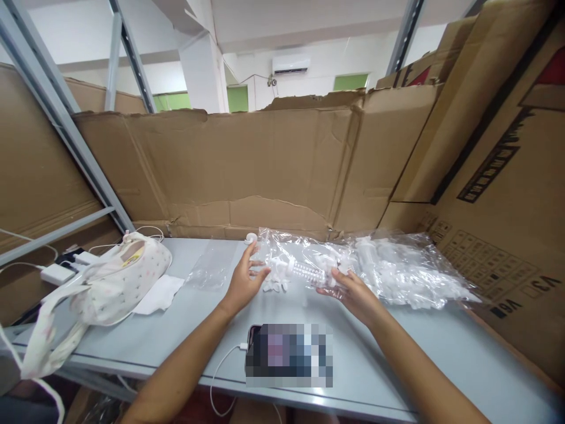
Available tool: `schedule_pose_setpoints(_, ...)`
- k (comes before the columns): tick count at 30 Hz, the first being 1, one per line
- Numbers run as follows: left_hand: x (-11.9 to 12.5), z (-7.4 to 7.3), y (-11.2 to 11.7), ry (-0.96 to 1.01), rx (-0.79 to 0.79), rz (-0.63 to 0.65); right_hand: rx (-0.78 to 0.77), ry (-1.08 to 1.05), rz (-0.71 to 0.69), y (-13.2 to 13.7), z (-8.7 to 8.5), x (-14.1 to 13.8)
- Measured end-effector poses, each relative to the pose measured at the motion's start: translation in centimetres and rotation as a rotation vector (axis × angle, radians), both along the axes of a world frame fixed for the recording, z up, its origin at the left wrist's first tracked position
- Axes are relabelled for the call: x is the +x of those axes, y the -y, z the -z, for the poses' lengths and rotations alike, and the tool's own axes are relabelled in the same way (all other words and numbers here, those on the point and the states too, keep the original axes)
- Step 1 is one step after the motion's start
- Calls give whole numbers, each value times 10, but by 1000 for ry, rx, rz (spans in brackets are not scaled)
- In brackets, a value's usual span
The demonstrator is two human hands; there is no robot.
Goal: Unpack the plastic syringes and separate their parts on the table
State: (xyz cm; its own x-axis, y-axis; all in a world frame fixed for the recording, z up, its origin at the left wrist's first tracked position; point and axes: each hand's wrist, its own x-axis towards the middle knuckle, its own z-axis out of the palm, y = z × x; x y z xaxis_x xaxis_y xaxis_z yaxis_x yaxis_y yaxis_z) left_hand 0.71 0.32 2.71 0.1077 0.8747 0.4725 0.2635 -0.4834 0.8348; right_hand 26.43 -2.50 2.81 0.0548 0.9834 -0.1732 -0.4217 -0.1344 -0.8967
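Right of the frame's centre, the right hand's (348, 285) fingers hold a clear bag (304, 247) with white parts (309, 272) inside; the left hand's (245, 277) are spread, a small white piece (251, 238) at their tips, gripped or not I cannot tell. Filled packets (406, 274) lie at right; this bag looks loaded, the small piece outside.

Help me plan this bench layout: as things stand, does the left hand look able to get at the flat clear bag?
Probably yes: the left hand is beside the flat clear bag, with nothing visible between them, though the small white part at its index finger may hinder it.
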Motion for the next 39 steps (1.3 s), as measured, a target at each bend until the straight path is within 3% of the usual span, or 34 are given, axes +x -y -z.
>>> schedule_pose_setpoints(3,-4,2,1,-410,374,-163,-18,-20,39,-3,1,1)
schedule_pose_setpoints(6,-7,3,2,-622,577,-220,-19,-18,40,-3,1,2)
schedule_pose_setpoints(10,-7,3,0,-749,721,-195,-50,-31,64,-2,-3,2)
schedule_pose_setpoints(16,-7,2,0,-753,853,-215,-15,-30,28,-3,-6,3)
schedule_pose_setpoints(21,-12,0,0,-691,897,-258,-4,-32,16,-6,-5,8)
schedule_pose_setpoints(26,-12,-1,0,-688,838,-282,1,-5,-19,-6,-5,8)
schedule_pose_setpoints(33,-4,1,4,-808,722,-196,-14,20,-9,-3,-7,4)
schedule_pose_setpoints(39,-3,5,5,-915,665,-245,-30,38,0,-3,-3,2)
